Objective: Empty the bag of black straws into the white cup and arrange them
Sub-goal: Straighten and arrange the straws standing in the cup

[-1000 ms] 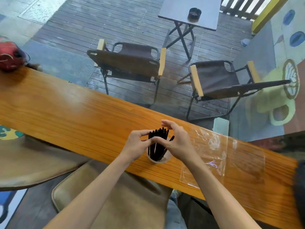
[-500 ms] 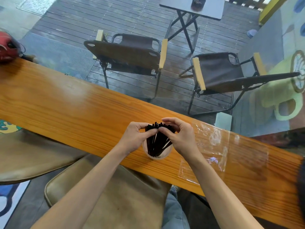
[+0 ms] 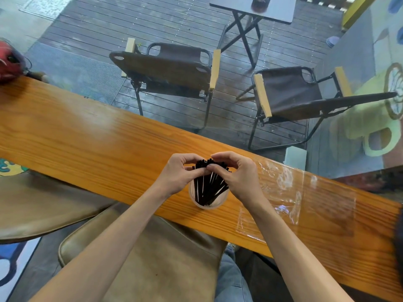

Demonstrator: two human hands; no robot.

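Here one white cup stands on the long orange wooden bench, close to its near edge, and a single bunch of black straws stands in it, fanned out and leaning; the straws are too many and too tightly packed to count. Two bare hands meet over the straw tops. The left hand has its fingers curled, thumb and fingertips pinching the upper ends of the straws on the left side of the bunch. The right hand arches over the right side, its fingers bent down and gripping the straw tips, and it covers the far right part of the cup rim. One clear plastic bag lies flat and crumpled on the bench just to the right of the cup, apart from it, with the right forearm crossing its near left corner. Beyond the bench, on dark decking, stand two brown folding chairs with pale wooden armrests, and behind them one grey folding table carrying a dark round object. A red object sits at the far left end of the bench, partly cut off by the frame. Below the bench are two tan cushioned seats, one under the forearms.
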